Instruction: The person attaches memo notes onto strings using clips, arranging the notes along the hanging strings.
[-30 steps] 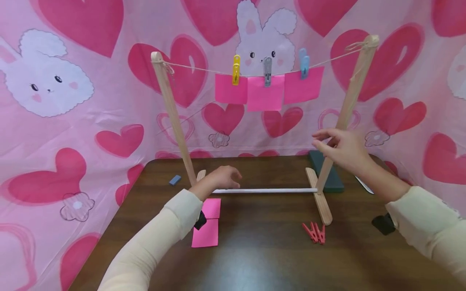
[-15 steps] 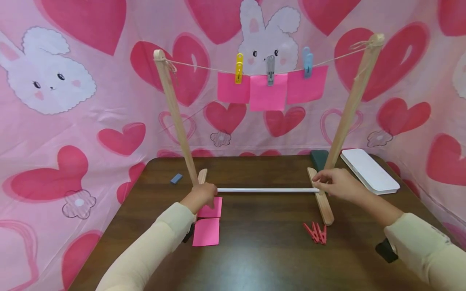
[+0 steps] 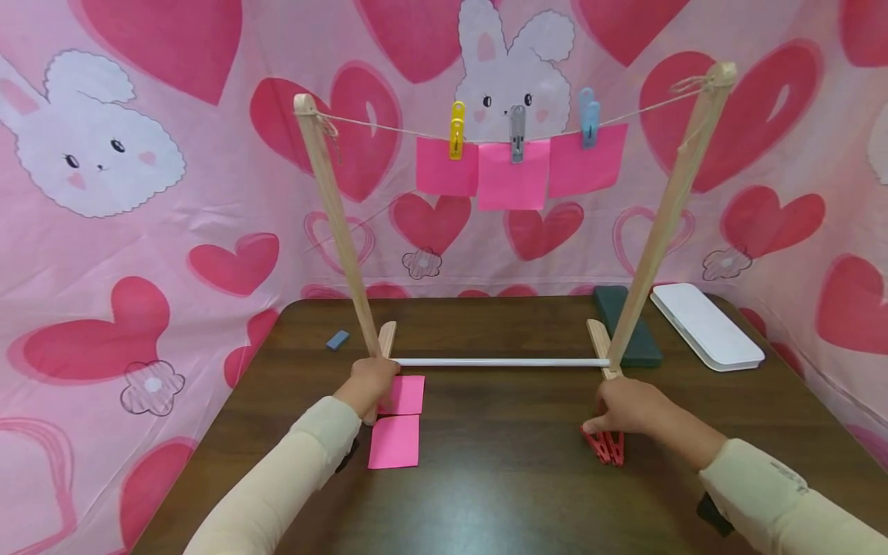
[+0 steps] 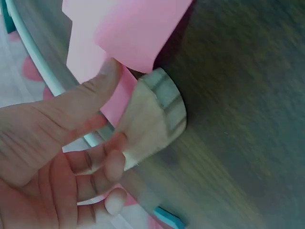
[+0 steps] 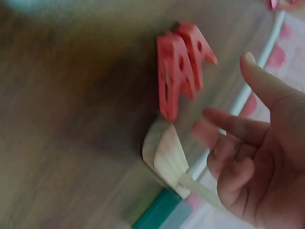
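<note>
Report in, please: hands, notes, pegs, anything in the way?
Left hand at loose pink notes, grip unclear. Right hand near red pegs, not gripping. Possible obstacle: wooden foot by left hand.

The head view is bright and clear, under soft, even light, with a pale glare on the near worktop. The 2 wrist views look dimmer and hazier: the pink paper casts a dark shadow, and the right hand is partly blurred.
</note>
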Tool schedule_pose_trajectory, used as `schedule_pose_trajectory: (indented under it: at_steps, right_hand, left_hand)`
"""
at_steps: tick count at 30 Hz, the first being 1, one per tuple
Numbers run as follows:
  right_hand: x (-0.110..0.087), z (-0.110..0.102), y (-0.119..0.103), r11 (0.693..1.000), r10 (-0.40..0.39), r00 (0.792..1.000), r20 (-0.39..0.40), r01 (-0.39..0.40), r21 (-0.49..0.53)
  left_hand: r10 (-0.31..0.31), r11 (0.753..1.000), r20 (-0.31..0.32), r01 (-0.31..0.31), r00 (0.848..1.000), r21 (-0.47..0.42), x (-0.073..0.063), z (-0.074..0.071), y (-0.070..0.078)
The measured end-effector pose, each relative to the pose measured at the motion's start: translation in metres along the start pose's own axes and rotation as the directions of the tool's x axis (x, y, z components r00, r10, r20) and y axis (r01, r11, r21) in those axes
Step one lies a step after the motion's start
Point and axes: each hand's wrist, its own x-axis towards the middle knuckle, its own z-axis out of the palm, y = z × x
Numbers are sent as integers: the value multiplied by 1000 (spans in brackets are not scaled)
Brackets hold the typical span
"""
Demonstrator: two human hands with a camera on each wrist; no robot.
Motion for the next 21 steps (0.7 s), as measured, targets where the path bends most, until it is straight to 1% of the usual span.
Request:
schedule_pose_trajectory:
  at_steps: [2, 3, 5, 6, 7, 8, 12, 15, 19, 21]
  right_hand:
    - [1, 6, -3, 998, 26, 1000, 1, -26, -52]
    - [1, 9, -4, 997, 39, 999, 0, -39, -74]
    - [2, 14, -5, 994, 52, 999, -3, -52, -97]
    - [2, 17, -5, 993, 52, 999, -6, -53, -103]
    - [3, 19, -5, 993, 51, 999, -9, -52, -107]
    - [3, 21, -4, 994, 47, 999, -12, -48, -100]
    - [4, 27, -5, 997, 32, 999, -29, -34, -68]
    - [5, 30, -8, 999, 27, 999, -44, -29, -43]
    - [4, 32, -10, 999, 33, 998, -55, -34, -7]
    - [4, 32, -12, 999, 41, 998, -55, -40, 15]
  left_hand:
    - [-7, 1000, 10, 7, 1000, -24, 1, 1, -3]
    - [17, 1000, 19, -18, 1000, 9, 2, 2, -5]
    - [35, 999, 21, -35, 999, 12, 3, 3, -8]
    - [56, 997, 22, -57, 998, 45, 4, 4, -9]
    - [62, 997, 23, -63, 998, 42, 4, 5, -10]
    - [71, 997, 19, -72, 997, 34, 4, 5, -10]
    - [92, 993, -1, -92, 996, -79, 2, 9, -10]
    - [141, 982, -61, -148, 988, -121, 0, 11, -7]
    - [193, 968, -142, -212, 971, -134, -1, 12, -3]
    - [191, 964, -144, -213, 971, -158, 0, 12, -3]
